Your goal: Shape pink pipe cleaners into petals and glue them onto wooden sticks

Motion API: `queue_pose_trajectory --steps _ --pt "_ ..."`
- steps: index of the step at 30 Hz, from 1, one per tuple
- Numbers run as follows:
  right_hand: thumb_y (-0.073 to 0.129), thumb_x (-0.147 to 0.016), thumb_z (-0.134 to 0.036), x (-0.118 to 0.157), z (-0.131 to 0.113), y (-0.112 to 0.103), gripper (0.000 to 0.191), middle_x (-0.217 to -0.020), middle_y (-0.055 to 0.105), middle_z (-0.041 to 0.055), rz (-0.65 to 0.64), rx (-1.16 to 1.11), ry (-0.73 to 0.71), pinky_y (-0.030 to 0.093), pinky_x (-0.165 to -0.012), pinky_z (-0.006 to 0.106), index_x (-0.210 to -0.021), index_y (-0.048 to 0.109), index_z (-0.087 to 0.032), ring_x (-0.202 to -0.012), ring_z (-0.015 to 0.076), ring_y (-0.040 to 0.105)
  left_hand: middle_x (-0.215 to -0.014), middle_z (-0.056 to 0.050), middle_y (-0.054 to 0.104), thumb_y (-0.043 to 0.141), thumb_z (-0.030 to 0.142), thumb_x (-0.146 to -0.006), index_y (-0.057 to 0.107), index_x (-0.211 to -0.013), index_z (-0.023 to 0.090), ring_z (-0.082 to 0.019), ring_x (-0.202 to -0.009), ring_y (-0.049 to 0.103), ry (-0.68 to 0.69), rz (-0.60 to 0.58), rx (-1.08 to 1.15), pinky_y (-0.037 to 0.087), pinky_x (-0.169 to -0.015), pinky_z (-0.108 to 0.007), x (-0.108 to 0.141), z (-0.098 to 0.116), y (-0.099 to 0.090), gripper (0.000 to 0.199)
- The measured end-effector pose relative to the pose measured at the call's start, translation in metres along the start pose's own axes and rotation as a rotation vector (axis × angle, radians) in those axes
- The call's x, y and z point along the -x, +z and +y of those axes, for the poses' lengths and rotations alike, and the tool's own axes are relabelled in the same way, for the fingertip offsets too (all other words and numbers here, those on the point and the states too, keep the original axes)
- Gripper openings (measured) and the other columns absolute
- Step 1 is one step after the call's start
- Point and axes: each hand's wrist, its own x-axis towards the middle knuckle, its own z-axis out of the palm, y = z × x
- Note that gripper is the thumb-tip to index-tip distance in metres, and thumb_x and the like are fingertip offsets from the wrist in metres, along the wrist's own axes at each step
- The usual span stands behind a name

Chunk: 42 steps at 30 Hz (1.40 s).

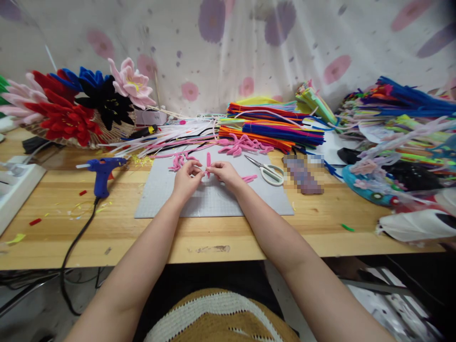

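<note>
A white power strip [19, 197] is cut off at the left edge; the left hand [190, 176] has its fingertips bunched, whether around anything I cannot tell, while the right hand [223, 172] pinches an upright pink piece [208, 158], partly covered, above a grey mat [156, 197]. Right of the scissors [272, 176], one object [302, 175] is pixelated. The wooden table [338, 209] meets a spotted curtain [231, 57].

Pink fuzzy strip [208, 159] — straight, held
</note>
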Motion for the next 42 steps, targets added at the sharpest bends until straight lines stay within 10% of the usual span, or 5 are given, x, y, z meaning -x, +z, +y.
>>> queue_pose_trajectory --steps 11,18,32,42 --pt "0.076 -0.044 -0.031 0.000 -0.001 0.012 0.034 -0.037 0.035 -0.0097 -0.012 -0.314 0.125 0.009 -0.038 0.020 -0.054 0.048 -0.015 -0.035 0.0014 0.024 -0.061 0.005 0.060 0.065 0.007 -0.057 0.042 -0.081 0.018 -0.007 -0.050 0.054 -0.291 0.215 0.405 0.046 -0.052 -0.019 -0.004 0.003 0.005 0.035" --pt "0.076 -0.047 -0.030 0.001 -0.004 0.010 0.029 -0.038 0.038 -0.0080 0.058 -0.338 0.109 0.012 -0.038 0.020 -0.054 0.052 -0.014 -0.036 0.0019 0.025 -0.068 -0.005 0.063 0.066 0.028 -0.072 0.057 -0.074 0.010 -0.011 -0.063 0.062 -0.517 -0.050 0.434 0.052 -0.060 -0.024 0.003 0.006 0.012 0.020" --pt "0.074 -0.048 -0.037 0.000 0.000 0.014 0.034 -0.047 0.044 -0.0073 -0.039 -0.282 0.039 0.016 -0.041 0.019 -0.056 0.049 -0.015 -0.042 0.0025 0.029 -0.057 0.000 0.058 0.067 0.017 -0.064 0.059 -0.062 0.012 -0.006 -0.053 0.054 -0.360 0.215 0.354 0.031 -0.039 -0.013 0.004 0.004 0.017 0.010" --pt "0.074 -0.049 -0.036 -0.002 0.000 0.009 0.038 -0.047 0.041 -0.0082 0.034 -0.263 0.033 0.015 -0.040 0.020 -0.054 0.042 -0.016 -0.040 0.0019 0.027 -0.071 -0.004 0.062 0.066 0.031 -0.064 0.058 -0.070 0.013 -0.012 -0.057 0.059 -0.326 0.131 0.173 0.039 -0.043 -0.020 0.004 0.005 0.015 0.021"
